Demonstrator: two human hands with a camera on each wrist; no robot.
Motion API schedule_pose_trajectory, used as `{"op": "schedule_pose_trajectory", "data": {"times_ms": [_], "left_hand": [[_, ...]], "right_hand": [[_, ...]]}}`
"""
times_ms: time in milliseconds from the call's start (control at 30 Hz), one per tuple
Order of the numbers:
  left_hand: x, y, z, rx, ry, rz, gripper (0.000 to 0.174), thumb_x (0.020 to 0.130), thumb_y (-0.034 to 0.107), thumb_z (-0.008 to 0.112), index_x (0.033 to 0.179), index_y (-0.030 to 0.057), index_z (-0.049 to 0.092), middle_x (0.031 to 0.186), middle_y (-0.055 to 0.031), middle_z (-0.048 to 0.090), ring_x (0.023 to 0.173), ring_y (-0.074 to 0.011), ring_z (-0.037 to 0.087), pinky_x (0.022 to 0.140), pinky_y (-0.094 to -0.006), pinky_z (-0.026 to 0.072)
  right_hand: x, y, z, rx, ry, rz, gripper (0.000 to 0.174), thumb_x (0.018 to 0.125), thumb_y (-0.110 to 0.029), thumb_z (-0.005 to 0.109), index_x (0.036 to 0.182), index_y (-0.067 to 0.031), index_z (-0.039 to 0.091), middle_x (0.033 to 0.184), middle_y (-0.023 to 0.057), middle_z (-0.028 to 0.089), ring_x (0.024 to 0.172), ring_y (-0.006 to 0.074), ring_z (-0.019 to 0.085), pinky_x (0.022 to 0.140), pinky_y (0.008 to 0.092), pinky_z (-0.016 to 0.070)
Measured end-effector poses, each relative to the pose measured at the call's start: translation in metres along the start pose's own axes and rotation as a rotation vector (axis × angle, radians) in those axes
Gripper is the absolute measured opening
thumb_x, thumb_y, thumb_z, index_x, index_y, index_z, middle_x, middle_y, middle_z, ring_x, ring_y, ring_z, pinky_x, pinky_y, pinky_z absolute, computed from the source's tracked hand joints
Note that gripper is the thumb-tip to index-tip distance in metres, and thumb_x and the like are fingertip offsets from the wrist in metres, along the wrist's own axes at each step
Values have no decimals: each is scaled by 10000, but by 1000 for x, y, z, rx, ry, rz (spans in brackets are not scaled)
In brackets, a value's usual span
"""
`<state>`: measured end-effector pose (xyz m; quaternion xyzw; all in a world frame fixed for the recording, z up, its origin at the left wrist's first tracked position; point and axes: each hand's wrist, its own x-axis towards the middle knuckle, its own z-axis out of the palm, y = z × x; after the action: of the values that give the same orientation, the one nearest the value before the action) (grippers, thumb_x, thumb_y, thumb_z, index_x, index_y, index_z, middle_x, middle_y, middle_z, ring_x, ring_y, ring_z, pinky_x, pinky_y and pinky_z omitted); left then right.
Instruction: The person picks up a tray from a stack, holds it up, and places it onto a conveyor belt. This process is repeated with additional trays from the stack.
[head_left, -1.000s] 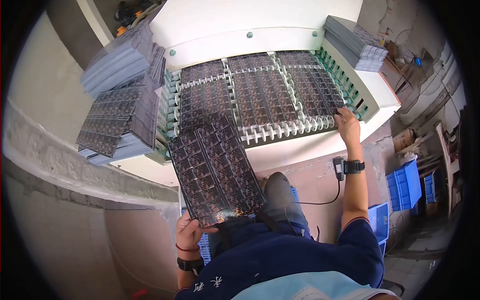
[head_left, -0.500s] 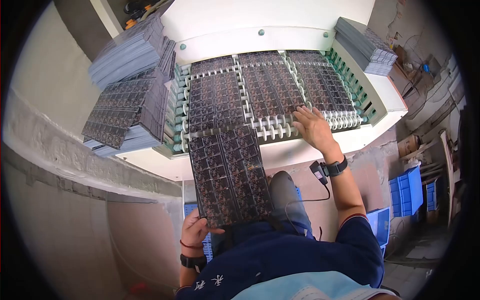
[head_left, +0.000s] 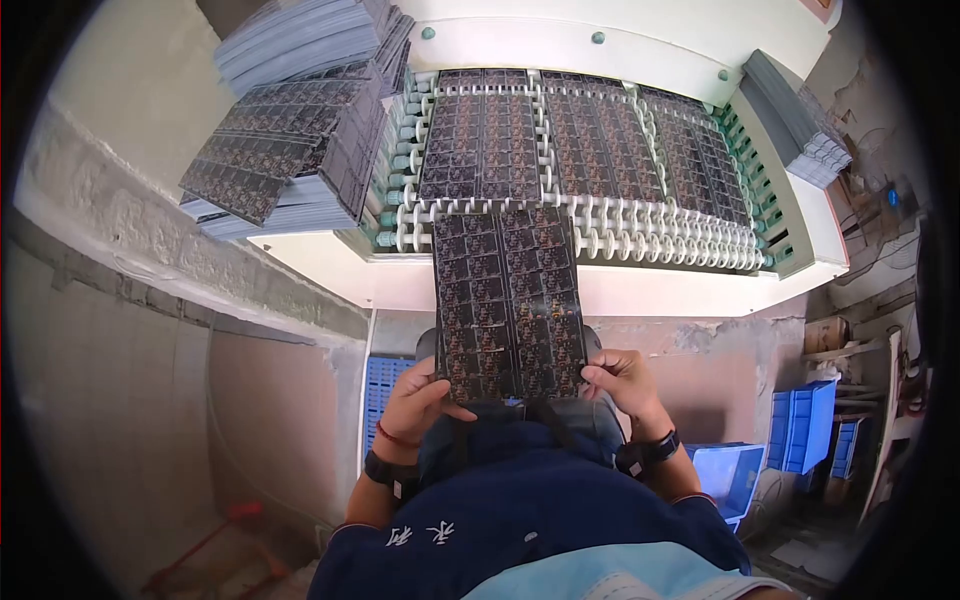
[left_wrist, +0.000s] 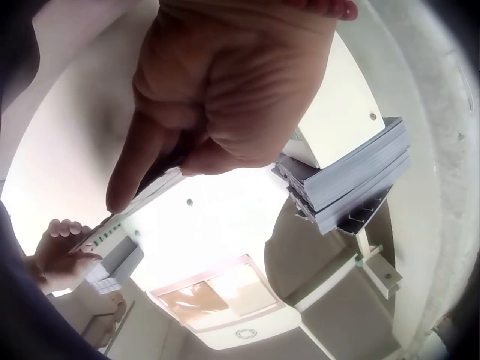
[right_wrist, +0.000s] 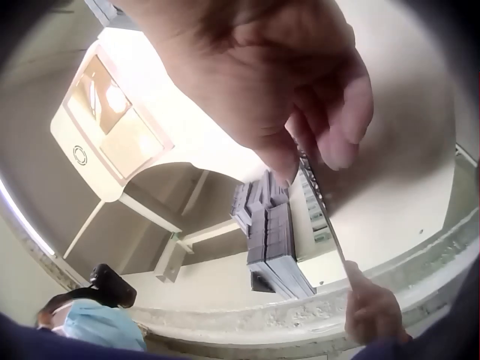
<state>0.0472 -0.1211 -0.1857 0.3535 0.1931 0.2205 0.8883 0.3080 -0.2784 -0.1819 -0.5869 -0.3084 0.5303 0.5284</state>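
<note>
Both hands hold one dark patterned panel (head_left: 510, 310) by its near corners in the head view, its far edge at the machine's front rollers. The left hand (head_left: 418, 405) pinches the near left corner, thumb on top; the right hand (head_left: 625, 384) pinches the near right corner. In the left wrist view the left hand (left_wrist: 225, 90) grips the panel's edge, seen thin. The right wrist view shows the right hand (right_wrist: 262, 82) with thumb and fingers on the panel (right_wrist: 324, 210), seen edge-on. Three columns of similar panels (head_left: 480, 145) lie on the white rollers (head_left: 620, 245).
Stacks of panels stand left (head_left: 290, 130) and right (head_left: 795, 120) of the rollers. The machine's white front edge (head_left: 640, 290) runs across. Blue crates (head_left: 800, 425) stand at the right, another blue crate (head_left: 385, 385) lies below left. A concrete ledge (head_left: 180, 270) borders the left.
The right hand has left the panels on the rollers and come back to pinch the held panel's near right corner. The held panel has straightened and moved right in the view, with the left hand still gripping it.
</note>
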Motion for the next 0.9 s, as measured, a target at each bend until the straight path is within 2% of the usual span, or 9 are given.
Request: {"op": "schedule_pose_trajectory", "data": {"times_ms": [100, 200, 333, 400, 700, 833, 900], "left_hand": [[1, 3, 1, 6, 9, 17, 371, 849, 59, 450, 1189, -78, 393, 1094, -195, 532, 910, -276, 596, 606, -373, 573], [0, 3, 2, -7, 18, 33, 355, 856, 43, 428, 1189, -76, 394, 1097, -192, 531, 908, -275, 597, 601, -377, 575], [0, 0, 6, -15, 23, 49, 348, 861, 33, 414, 1190, -76, 391, 1105, -191, 526, 909, -273, 596, 602, -382, 577], [1, -1, 4, -12, 0, 35, 342, 866, 31, 414, 1201, -35, 400, 1105, -157, 534, 959, -251, 576, 640, -393, 568], [6, -5, 3, -25, -8, 39, 325, 872, 37, 386, 1185, -47, 407, 1070, -168, 551, 925, -255, 591, 642, -395, 569], [4, 0, 2, -28, 26, 74, 337, 870, 34, 373, 1194, -57, 397, 1065, -178, 556, 921, -270, 595, 630, -393, 570], [2, 7, 1, -32, 79, 84, 353, 862, 23, 371, 1202, -74, 385, 1069, -201, 554, 906, -302, 601, 619, -403, 571]], "right_hand": [[-3, 5, 12, 69, 85, 25, 142, 830, -140, 595, 749, -24, 584, 631, 36, 600, 516, 78, 554, 480, 196, 449], [-3, 4, 13, 87, 89, 10, 148, 835, -142, 590, 739, -29, 581, 629, 31, 597, 514, 67, 546, 475, 193, 443], [-2, 2, 10, 102, 86, 5, 141, 835, -142, 588, 753, -28, 583, 626, 26, 594, 511, 66, 543, 473, 190, 441], [-2, 2, 10, 105, 125, 16, 138, 835, -147, 589, 767, -27, 584, 628, 23, 593, 508, 66, 541, 472, 188, 440], [-5, -3, 15, 120, 231, -41, 106, 832, -82, 569, 768, 2, 582, 601, 44, 580, 465, 89, 535, 420, 204, 434], [-9, 3, -7, 180, 360, -166, 113, 833, -91, 571, 777, 7, 580, 593, 63, 579, 441, 103, 516, 400, 209, 426], [-19, 6, -27, 185, 401, -169, 114, 832, -95, 574, 788, 9, 587, 593, 66, 583, 443, 103, 520, 405, 208, 428]]}}
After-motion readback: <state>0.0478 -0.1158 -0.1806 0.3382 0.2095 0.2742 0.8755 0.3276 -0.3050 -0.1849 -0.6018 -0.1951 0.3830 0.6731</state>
